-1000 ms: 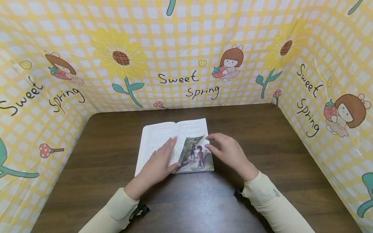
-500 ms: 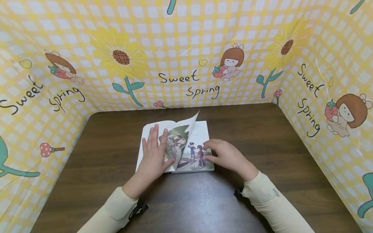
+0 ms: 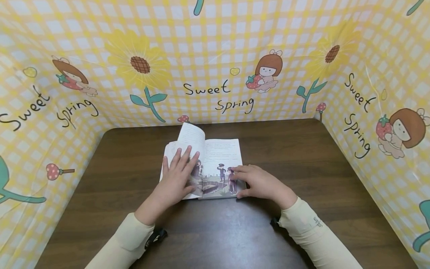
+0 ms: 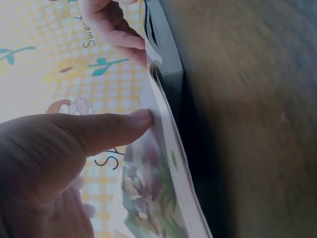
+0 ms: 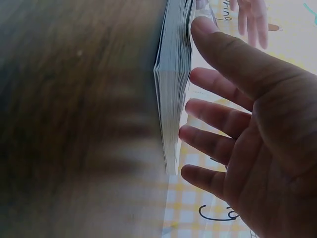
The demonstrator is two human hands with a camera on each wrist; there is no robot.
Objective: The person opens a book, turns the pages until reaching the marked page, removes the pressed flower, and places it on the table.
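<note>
An illustrated book (image 3: 221, 149) lies spread on the brown table, text and a drawing of two figures on its right page. Its turned leaf (image 3: 191, 135) stands partly raised on the left side, its top corner bent up. My left hand (image 3: 176, 179) lies with fingers spread over that leaf; in the left wrist view the thumb (image 4: 141, 116) touches the page near the spine. At the book's right edge is my right hand (image 3: 260, 183), fingers extended over the page. The right wrist view shows its fingertips (image 5: 190, 106) along the top of the page block (image 5: 173, 84).
The wooden table (image 3: 117, 168) reaches around the book on all sides. A yellow checked cloth (image 3: 201, 56) with sunflowers and printed words hangs behind it and along both sides. A black strap (image 3: 156, 237) sits at the left cuff.
The leaf has swung from the right side over to the left. My left hand has moved left with it, fingers spreading; the right hand has lowered slightly onto the right page's edge.
</note>
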